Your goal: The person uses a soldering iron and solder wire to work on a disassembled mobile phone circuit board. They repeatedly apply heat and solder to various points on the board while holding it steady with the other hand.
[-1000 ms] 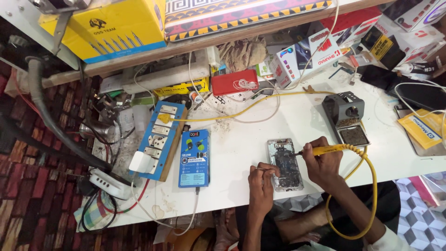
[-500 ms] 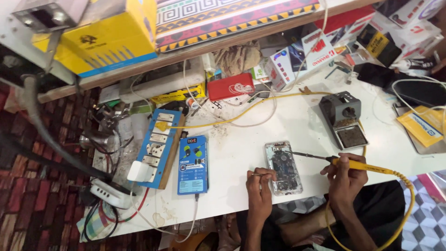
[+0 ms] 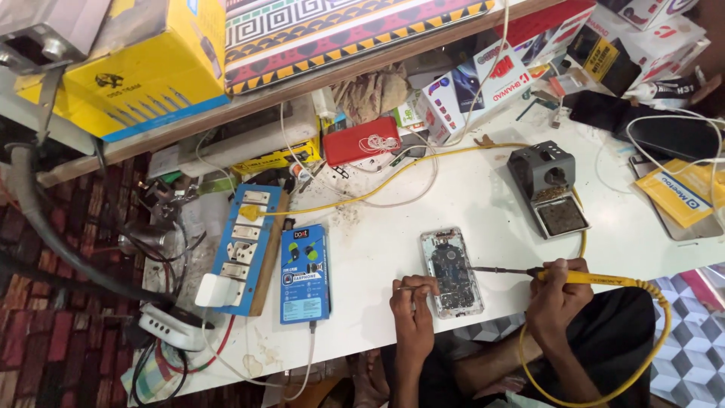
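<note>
Head view: the right hand [image 3: 555,295] grips a yellow soldering iron [image 3: 574,276], tip over the opened phone [image 3: 451,270] lying near the white counter [image 3: 377,249] edge; the left hand [image 3: 413,298] pinches tweezers [image 3: 404,288] beside it

red case [image 3: 361,141] | blue switch board [image 3: 245,245] | yellow box [image 3: 143,64] | grey iron stand [image 3: 545,187]
</note>
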